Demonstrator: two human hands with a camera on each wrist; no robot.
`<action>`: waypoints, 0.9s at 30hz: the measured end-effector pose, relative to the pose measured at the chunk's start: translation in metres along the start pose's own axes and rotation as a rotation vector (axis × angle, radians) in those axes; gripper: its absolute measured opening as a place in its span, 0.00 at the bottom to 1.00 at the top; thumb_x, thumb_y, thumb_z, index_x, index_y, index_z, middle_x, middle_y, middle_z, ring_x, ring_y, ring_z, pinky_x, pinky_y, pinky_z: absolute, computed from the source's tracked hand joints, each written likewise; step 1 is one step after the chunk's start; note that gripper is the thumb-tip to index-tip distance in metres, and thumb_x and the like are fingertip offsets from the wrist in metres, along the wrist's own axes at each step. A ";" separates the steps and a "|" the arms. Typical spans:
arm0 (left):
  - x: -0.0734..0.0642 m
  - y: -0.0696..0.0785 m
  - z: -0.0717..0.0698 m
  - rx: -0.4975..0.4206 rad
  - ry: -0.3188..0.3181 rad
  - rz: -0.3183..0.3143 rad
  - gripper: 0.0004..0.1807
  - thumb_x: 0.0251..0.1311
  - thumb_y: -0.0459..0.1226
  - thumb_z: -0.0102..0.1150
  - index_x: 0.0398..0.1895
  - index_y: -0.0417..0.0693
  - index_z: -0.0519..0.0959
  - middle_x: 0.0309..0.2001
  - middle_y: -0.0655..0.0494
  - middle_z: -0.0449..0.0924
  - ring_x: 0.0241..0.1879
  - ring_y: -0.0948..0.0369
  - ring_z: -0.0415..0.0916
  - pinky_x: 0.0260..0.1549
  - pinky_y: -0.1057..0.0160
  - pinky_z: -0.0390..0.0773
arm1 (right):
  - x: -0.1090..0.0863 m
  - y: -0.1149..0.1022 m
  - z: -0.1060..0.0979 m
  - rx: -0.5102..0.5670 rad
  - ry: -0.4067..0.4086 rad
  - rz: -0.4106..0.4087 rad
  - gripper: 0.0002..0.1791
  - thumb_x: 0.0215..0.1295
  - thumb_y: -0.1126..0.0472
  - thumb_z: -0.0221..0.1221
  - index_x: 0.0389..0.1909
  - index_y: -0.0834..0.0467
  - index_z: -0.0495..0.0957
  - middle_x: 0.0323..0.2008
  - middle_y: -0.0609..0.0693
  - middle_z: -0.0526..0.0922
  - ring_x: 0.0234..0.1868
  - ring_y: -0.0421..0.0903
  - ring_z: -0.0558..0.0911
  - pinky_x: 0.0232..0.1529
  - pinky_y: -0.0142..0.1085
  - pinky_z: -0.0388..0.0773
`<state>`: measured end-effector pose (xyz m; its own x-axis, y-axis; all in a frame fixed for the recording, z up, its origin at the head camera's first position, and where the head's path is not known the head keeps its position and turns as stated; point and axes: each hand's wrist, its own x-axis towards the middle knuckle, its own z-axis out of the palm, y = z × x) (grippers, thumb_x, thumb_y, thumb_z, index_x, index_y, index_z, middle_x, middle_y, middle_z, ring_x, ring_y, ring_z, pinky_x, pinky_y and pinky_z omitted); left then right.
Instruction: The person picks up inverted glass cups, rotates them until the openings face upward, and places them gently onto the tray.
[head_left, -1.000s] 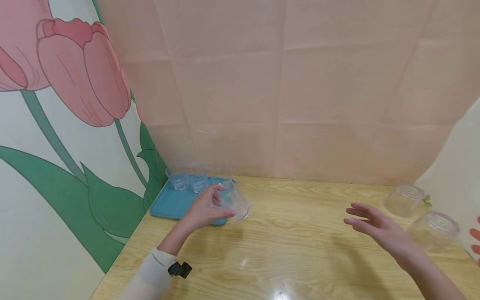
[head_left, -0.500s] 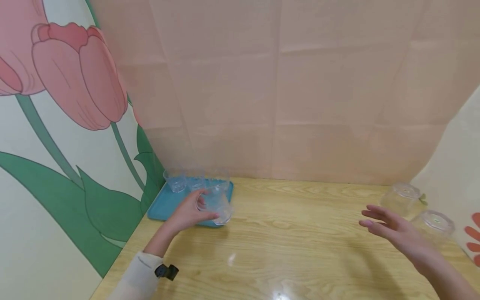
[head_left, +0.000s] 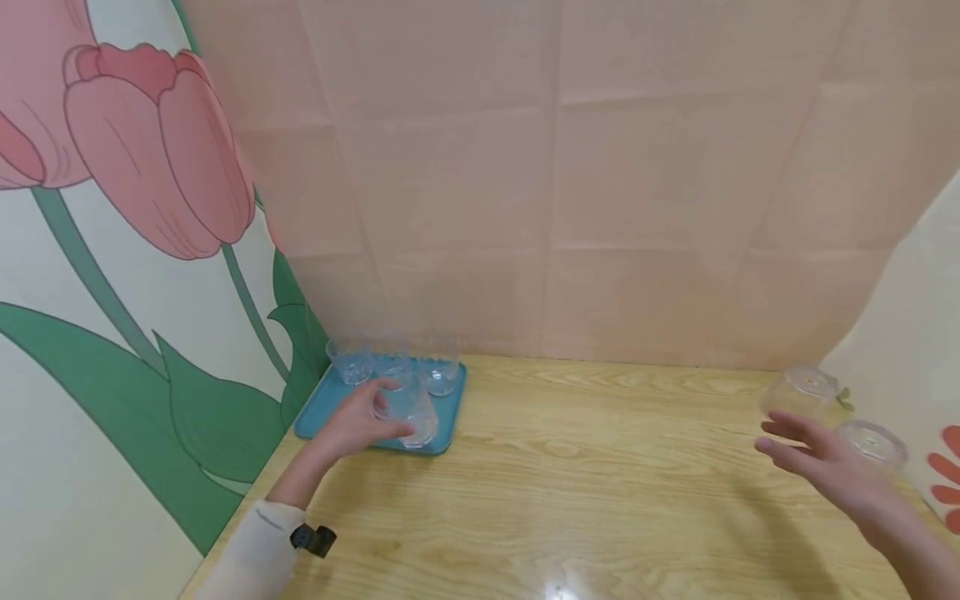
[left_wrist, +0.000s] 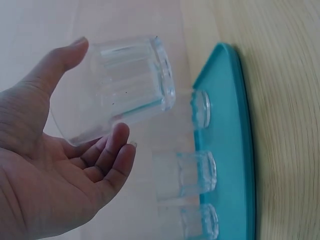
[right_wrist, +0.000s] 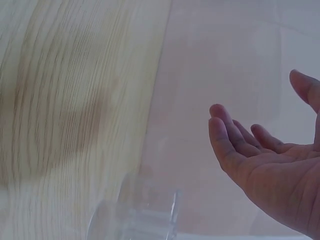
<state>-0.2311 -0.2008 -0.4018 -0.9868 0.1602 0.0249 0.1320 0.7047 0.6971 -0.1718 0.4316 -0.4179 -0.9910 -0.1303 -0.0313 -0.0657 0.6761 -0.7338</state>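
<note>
The left hand (head_left: 358, 422) has its grip closed round a clear, faceted plastic or glass tumbler (head_left: 414, 414), thumb on one side and fingers on the other near the mouth. The tumbler is tilted above the front part of a flat blue rectangular tray (head_left: 321, 419); the left wrist view shows its base apart from the tray. If lowered at this slant, it would likely meet the tray on its base edge and could rock or tip over. Drifting forward, it could knock the row of three clear upright tumblers (head_left: 442, 377) at the back; too near the front, it might catch the tray's rim. Its smooth wall could slip if the hold loosens early. The right hand (head_left: 828, 462) holds nothing, fingers loose, near two clear upturned tumblers (head_left: 873, 443) on the pale wood-grain tabletop (head_left: 585, 475); a careless sweep could nudge one.
</note>
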 end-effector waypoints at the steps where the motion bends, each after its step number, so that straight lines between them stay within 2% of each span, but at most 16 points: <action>1: 0.001 -0.001 -0.002 0.005 0.003 -0.006 0.49 0.49 0.54 0.78 0.71 0.42 0.68 0.55 0.38 0.76 0.48 0.50 0.77 0.39 0.52 0.80 | 0.000 0.003 -0.002 -0.005 0.002 0.005 0.40 0.80 0.48 0.50 0.78 0.67 0.46 0.62 0.37 0.70 0.46 0.11 0.63 0.48 0.67 0.69; 3: 0.002 -0.004 -0.004 0.015 0.012 -0.019 0.49 0.50 0.54 0.78 0.70 0.41 0.67 0.55 0.37 0.76 0.48 0.49 0.77 0.40 0.51 0.80 | -0.001 0.009 -0.007 -0.014 0.003 0.023 0.41 0.80 0.47 0.49 0.78 0.68 0.44 0.67 0.50 0.69 0.45 0.12 0.64 0.48 0.68 0.69; 6: 0.003 -0.009 -0.008 0.028 0.025 -0.040 0.49 0.50 0.53 0.78 0.71 0.40 0.67 0.56 0.35 0.75 0.49 0.47 0.77 0.41 0.49 0.80 | -0.001 0.018 -0.013 -0.034 0.001 0.050 0.43 0.80 0.46 0.49 0.78 0.69 0.42 0.71 0.69 0.61 0.46 0.16 0.67 0.47 0.67 0.71; 8: 0.004 -0.012 -0.010 0.040 0.036 -0.049 0.49 0.50 0.53 0.78 0.71 0.39 0.66 0.57 0.35 0.75 0.51 0.45 0.76 0.42 0.48 0.80 | 0.000 0.024 -0.017 -0.066 0.019 0.046 0.43 0.79 0.46 0.49 0.77 0.72 0.44 0.70 0.74 0.60 0.46 0.22 0.72 0.47 0.65 0.74; 9: 0.004 -0.014 -0.011 0.045 0.042 -0.056 0.49 0.50 0.53 0.77 0.71 0.39 0.66 0.57 0.35 0.75 0.51 0.45 0.76 0.43 0.47 0.80 | 0.001 0.026 -0.019 -0.078 0.021 0.046 0.43 0.80 0.46 0.49 0.76 0.73 0.44 0.70 0.78 0.58 0.49 0.29 0.75 0.45 0.64 0.76; 11: 0.005 -0.017 -0.012 0.051 0.052 -0.065 0.49 0.50 0.53 0.78 0.71 0.38 0.66 0.57 0.34 0.75 0.51 0.44 0.76 0.45 0.46 0.80 | 0.003 0.032 -0.024 -0.118 0.044 0.040 0.43 0.79 0.46 0.50 0.75 0.76 0.46 0.68 0.80 0.59 0.50 0.41 0.80 0.42 0.54 0.81; 12: 0.006 -0.018 -0.013 0.052 0.054 -0.068 0.50 0.50 0.53 0.78 0.71 0.37 0.66 0.57 0.34 0.75 0.52 0.44 0.76 0.45 0.46 0.79 | 0.003 0.035 -0.026 -0.133 0.049 0.034 0.43 0.79 0.47 0.50 0.74 0.78 0.46 0.67 0.82 0.58 0.50 0.52 0.81 0.40 0.49 0.82; 13: 0.006 -0.020 -0.013 0.054 0.056 -0.073 0.50 0.50 0.52 0.78 0.71 0.37 0.66 0.57 0.33 0.75 0.51 0.43 0.76 0.45 0.45 0.79 | 0.003 0.038 -0.029 -0.140 0.050 0.032 0.43 0.80 0.47 0.50 0.73 0.79 0.46 0.66 0.83 0.57 0.51 0.64 0.80 0.39 0.48 0.82; 14: 0.006 -0.022 -0.014 0.056 0.057 -0.080 0.50 0.50 0.52 0.78 0.71 0.37 0.65 0.58 0.33 0.75 0.51 0.44 0.76 0.46 0.45 0.79 | 0.003 0.042 -0.031 -0.144 0.051 0.038 0.44 0.80 0.47 0.50 0.72 0.80 0.45 0.66 0.84 0.57 0.53 0.69 0.78 0.38 0.44 0.81; 15: 0.006 -0.024 -0.014 0.055 0.059 -0.092 0.51 0.50 0.52 0.78 0.72 0.37 0.65 0.58 0.33 0.75 0.51 0.44 0.76 0.46 0.46 0.79 | 0.002 0.044 -0.033 -0.143 0.046 0.049 0.44 0.80 0.47 0.49 0.72 0.81 0.44 0.66 0.85 0.56 0.55 0.78 0.71 0.39 0.46 0.81; 19: 0.008 -0.034 -0.017 0.053 0.065 -0.114 0.50 0.51 0.51 0.77 0.72 0.37 0.64 0.59 0.32 0.74 0.51 0.43 0.76 0.45 0.46 0.79 | 0.000 0.055 -0.040 -0.117 0.020 0.104 0.46 0.81 0.45 0.46 0.73 0.81 0.38 0.67 0.86 0.50 0.58 0.83 0.62 0.45 0.63 0.74; 20: 0.009 -0.036 -0.018 0.049 0.069 -0.119 0.50 0.52 0.51 0.77 0.72 0.38 0.64 0.59 0.32 0.74 0.51 0.43 0.76 0.45 0.46 0.79 | 0.000 0.057 -0.042 -0.120 0.017 0.117 0.47 0.81 0.45 0.46 0.73 0.80 0.38 0.67 0.86 0.50 0.57 0.75 0.70 0.46 0.59 0.75; 22: 0.010 -0.040 -0.020 0.039 0.077 -0.124 0.49 0.53 0.50 0.77 0.72 0.37 0.64 0.58 0.32 0.73 0.50 0.43 0.76 0.44 0.46 0.79 | -0.001 0.061 -0.045 -0.132 0.012 0.131 0.48 0.81 0.44 0.45 0.72 0.81 0.37 0.66 0.87 0.50 0.52 0.67 0.77 0.46 0.62 0.75; 24: 0.011 -0.044 -0.023 0.043 0.091 -0.126 0.49 0.53 0.51 0.76 0.72 0.36 0.65 0.58 0.32 0.74 0.50 0.43 0.76 0.43 0.47 0.79 | -0.001 0.064 -0.049 -0.138 0.011 0.141 0.48 0.80 0.44 0.46 0.72 0.82 0.36 0.65 0.88 0.51 0.48 0.63 0.81 0.44 0.59 0.76; 26: 0.013 -0.048 -0.025 0.042 0.108 -0.136 0.49 0.53 0.50 0.77 0.72 0.36 0.65 0.57 0.32 0.74 0.49 0.43 0.76 0.42 0.47 0.79 | -0.002 0.067 -0.053 -0.144 0.009 0.171 0.50 0.80 0.43 0.46 0.71 0.83 0.35 0.64 0.89 0.50 0.46 0.61 0.83 0.43 0.58 0.77; 27: 0.014 -0.051 -0.025 0.046 0.116 -0.141 0.49 0.52 0.50 0.77 0.72 0.35 0.65 0.56 0.32 0.75 0.49 0.43 0.76 0.42 0.48 0.79 | -0.002 0.068 -0.055 -0.141 0.002 0.190 0.51 0.80 0.42 0.45 0.70 0.83 0.34 0.63 0.90 0.49 0.47 0.71 0.80 0.43 0.63 0.75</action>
<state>-0.2543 -0.2516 -0.4187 -0.9997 -0.0212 0.0140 -0.0065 0.7461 0.6659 -0.1806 0.5176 -0.4305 -0.9873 0.0108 -0.1585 0.1069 0.7832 -0.6125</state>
